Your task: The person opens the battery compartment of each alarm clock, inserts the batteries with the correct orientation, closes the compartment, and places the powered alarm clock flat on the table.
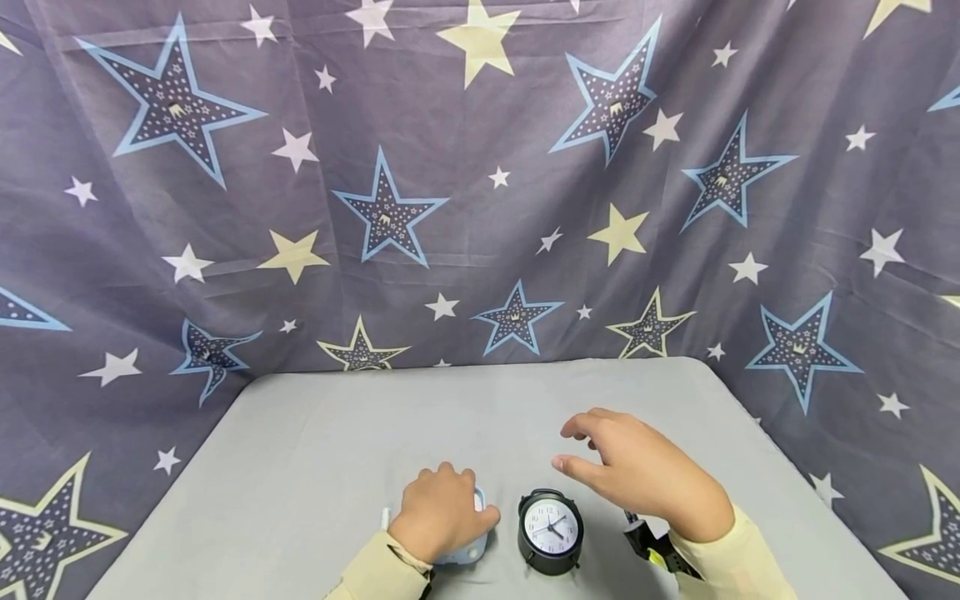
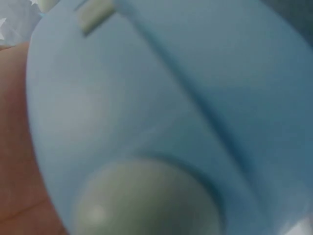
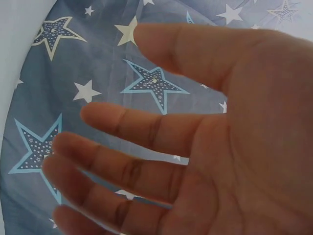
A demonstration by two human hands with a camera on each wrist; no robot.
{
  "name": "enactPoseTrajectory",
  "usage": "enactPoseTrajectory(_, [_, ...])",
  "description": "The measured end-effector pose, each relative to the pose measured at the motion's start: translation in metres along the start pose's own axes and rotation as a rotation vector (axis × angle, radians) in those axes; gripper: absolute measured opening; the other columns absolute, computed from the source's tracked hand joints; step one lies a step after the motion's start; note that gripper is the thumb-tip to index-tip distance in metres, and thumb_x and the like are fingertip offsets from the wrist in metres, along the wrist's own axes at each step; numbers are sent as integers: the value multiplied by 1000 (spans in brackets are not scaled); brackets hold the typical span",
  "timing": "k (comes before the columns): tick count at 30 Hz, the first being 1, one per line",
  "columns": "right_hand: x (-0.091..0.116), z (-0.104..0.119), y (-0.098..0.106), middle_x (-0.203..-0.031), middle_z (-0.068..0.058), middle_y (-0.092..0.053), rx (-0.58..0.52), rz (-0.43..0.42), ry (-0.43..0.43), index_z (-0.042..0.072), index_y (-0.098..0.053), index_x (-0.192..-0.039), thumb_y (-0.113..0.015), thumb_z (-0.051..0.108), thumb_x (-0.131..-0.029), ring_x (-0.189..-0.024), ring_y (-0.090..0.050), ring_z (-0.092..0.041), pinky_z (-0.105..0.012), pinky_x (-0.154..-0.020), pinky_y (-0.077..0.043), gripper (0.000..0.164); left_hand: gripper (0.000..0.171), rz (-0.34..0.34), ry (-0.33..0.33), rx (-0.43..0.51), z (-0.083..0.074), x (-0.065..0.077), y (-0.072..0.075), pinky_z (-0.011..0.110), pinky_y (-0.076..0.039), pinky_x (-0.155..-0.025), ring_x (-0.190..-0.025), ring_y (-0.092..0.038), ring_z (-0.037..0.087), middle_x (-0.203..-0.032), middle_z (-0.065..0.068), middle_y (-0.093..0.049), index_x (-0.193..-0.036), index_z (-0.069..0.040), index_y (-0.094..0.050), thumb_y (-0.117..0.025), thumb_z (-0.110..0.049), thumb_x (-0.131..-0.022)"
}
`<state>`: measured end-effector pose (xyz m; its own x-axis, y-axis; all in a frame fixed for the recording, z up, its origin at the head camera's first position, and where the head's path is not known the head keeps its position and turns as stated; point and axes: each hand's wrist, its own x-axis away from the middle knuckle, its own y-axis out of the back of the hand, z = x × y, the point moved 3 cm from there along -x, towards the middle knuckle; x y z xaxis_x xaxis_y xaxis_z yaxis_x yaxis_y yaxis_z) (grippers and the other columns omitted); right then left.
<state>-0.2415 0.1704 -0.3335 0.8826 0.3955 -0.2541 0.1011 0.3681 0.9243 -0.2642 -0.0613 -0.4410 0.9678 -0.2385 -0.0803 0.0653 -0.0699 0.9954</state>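
My left hand [image 1: 442, 512] grips a light blue rounded object [image 1: 468, 552] near the table's front, covering most of it; its exact kind I cannot tell. Up close in the left wrist view, its smooth blue body fills the picture, with a pale round knob [image 2: 146, 200] and a small beige tab [image 2: 95, 15]. Just to its right stands a small black twin-bell style alarm clock [image 1: 551, 531] with a white dial, facing me. Past the clock, on the right, my right hand [image 1: 637, 467] hovers with fingers and thumb spread apart, its palm [image 3: 264, 142] holding nothing.
A pale grey cloth covers the table [image 1: 337, 442]. Behind it and along both sides hangs a dark grey curtain [image 1: 465, 242] printed with stars. A black wrist strap [image 1: 660, 550] with a camera mount is on the right wrist.
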Motion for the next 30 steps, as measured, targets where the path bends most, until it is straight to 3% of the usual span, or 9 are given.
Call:
enactPoseTrajectory(11, [-7, -2, -12, -102, 17, -59, 10, 10, 79, 26, -65, -107, -65, 46, -86, -87, -56, -2, -31, -79, -48, 29, 61, -70, 14, 107, 6, -7, 8, 45, -44, -57, -72, -53, 32, -85, 12, -56, -101, -6, -65, -55, -60, -75])
enactPoseTrajectory(24, [-12, -1, -23, -102, 16, -60, 13, 32, 95, 25, -65, -106, -66, 45, -85, -88, -56, -3, -31, -81, -48, 28, 53, -178, 0, 173, 14, -12, 20, 38, -39, -51, -59, -51, 29, -65, 7, -55, -84, -11, -55, -59, -62, -71])
enactPoseTrajectory(30, [-16, -4, -28, -104, 11, -62, 11, 30, 104, 24, -66, -106, -66, 44, -85, -90, -57, -6, -33, -81, -48, 29, 50, -193, 0, 198, 17, -15, 23, 37, -40, -54, -61, -50, 28, -66, 5, -53, -82, -13, -50, -60, -60, -71])
